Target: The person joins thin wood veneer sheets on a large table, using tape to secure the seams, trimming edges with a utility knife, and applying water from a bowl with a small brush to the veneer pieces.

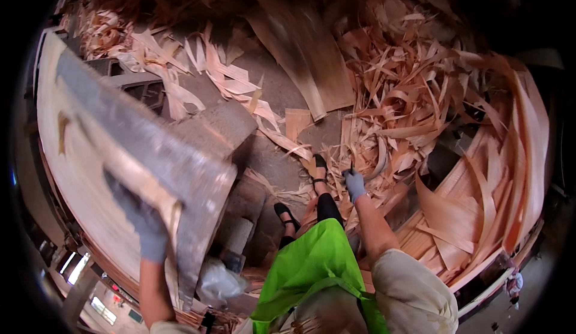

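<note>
My left hand [148, 226], in a grey glove, lies on a pale stack of wood veneer sheets [90, 196]. Its fingers look stretched out flat, though blurred, beside the curled edge of a veneer strip [161, 193]. A long grey board-like surface [150, 136] runs along the near side of that stack. My right hand [354, 185], gloved in grey too, is closed in front of the veneer scraps. From its fingers sticks a thin dark tool [351, 168], too small to name exactly.
Curled veneer scraps [402, 94] heap up at the right. A wide veneer sheet [312, 64] lies on the floor ahead, with strips [225, 79] to its left. Concrete blocks [216, 127] stand under the grey surface. Flat veneer [444, 238] is piled right; a plastic bag [219, 283] sits low left.
</note>
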Demonstrator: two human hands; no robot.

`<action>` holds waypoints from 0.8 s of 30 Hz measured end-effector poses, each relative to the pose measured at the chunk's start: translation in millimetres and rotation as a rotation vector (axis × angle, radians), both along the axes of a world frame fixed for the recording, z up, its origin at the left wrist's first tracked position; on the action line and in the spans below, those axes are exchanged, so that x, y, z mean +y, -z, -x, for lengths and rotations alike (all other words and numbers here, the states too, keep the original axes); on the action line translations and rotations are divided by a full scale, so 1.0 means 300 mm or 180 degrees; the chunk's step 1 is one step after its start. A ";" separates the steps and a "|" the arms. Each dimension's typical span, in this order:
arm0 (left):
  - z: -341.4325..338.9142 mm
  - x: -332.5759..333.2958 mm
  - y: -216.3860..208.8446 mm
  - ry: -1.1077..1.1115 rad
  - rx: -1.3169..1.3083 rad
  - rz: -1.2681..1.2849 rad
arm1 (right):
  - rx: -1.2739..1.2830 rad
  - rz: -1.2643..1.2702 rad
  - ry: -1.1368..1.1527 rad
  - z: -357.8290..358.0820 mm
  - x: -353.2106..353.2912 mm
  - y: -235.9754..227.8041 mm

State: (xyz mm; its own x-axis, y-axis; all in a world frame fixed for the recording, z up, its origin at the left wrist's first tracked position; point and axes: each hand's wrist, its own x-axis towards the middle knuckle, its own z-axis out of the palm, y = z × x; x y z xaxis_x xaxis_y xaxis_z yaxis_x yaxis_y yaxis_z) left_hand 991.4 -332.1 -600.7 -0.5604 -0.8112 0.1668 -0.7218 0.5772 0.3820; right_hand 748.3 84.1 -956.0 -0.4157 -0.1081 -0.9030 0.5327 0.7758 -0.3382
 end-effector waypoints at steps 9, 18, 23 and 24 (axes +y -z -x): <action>0.001 -0.022 0.101 0.0228 -0.0538 0.0080 | -0.1065 0.0487 0.1759 0.123 -0.523 0.688; 0.044 -0.039 0.065 0.0253 -0.0613 0.0103 | -0.1091 0.1514 0.2578 0.181 -0.648 0.621; 0.012 -0.002 0.002 0.0154 -0.0516 0.0239 | -0.0801 0.1911 0.2021 0.192 -0.639 0.035; 0.015 0.004 -0.019 0.0153 -0.0494 0.0269 | -0.0753 0.2102 0.2093 0.195 -0.617 -0.093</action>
